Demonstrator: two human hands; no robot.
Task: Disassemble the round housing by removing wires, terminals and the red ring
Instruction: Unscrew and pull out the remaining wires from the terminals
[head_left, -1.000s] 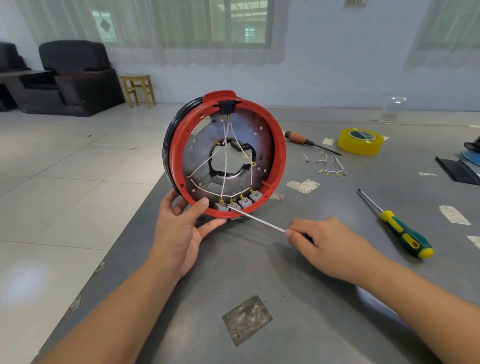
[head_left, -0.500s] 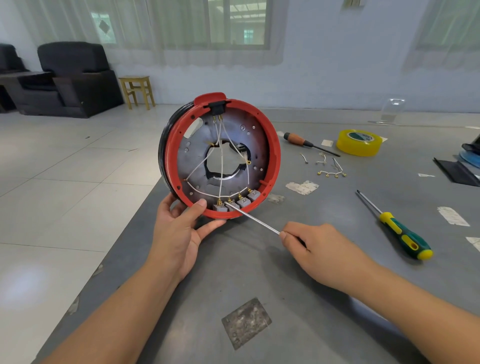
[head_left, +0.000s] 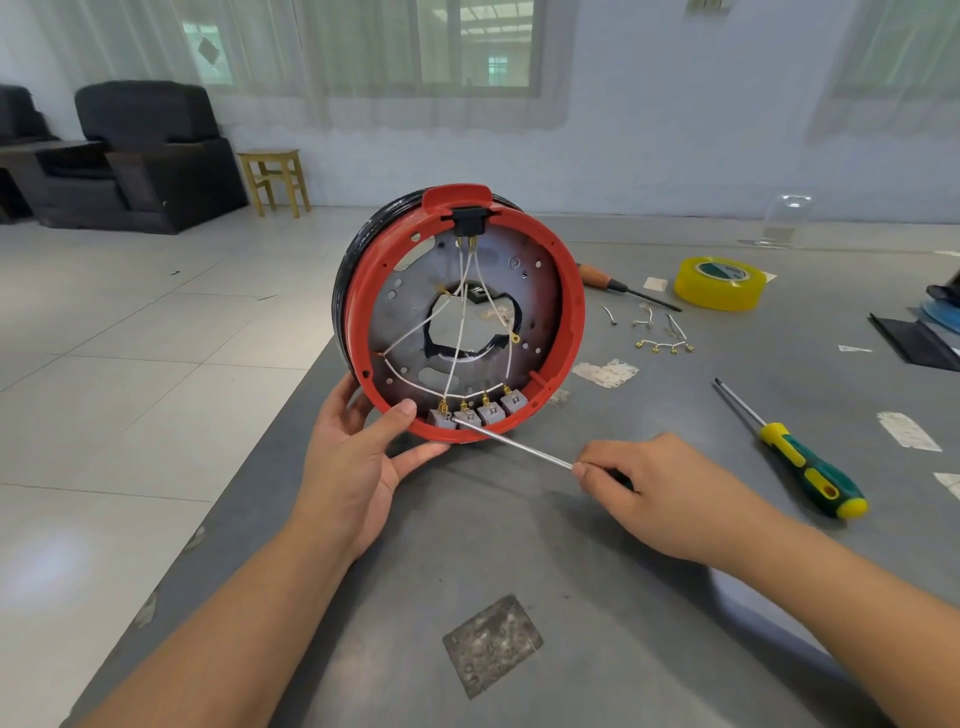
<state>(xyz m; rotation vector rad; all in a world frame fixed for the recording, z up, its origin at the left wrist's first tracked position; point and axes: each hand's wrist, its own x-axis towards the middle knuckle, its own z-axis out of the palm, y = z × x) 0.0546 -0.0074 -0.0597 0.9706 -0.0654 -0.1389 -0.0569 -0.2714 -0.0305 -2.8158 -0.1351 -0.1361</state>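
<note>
Pale tiled floor (head_left: 130, 374), black armchair (head_left: 150, 156), wooden stool (head_left: 275, 179), curtained windows (head_left: 415, 57)

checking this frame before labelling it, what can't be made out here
Head view, the only one:
- Screwdriver handle: hidden inside the right hand.
- Its tip at the grey terminals: too small to tell whether it sits in a screw.
- Back of the housing: faces away.
- Dark items at the right edge: cut off.
- Loose bits on the table: too small to identify.
</note>
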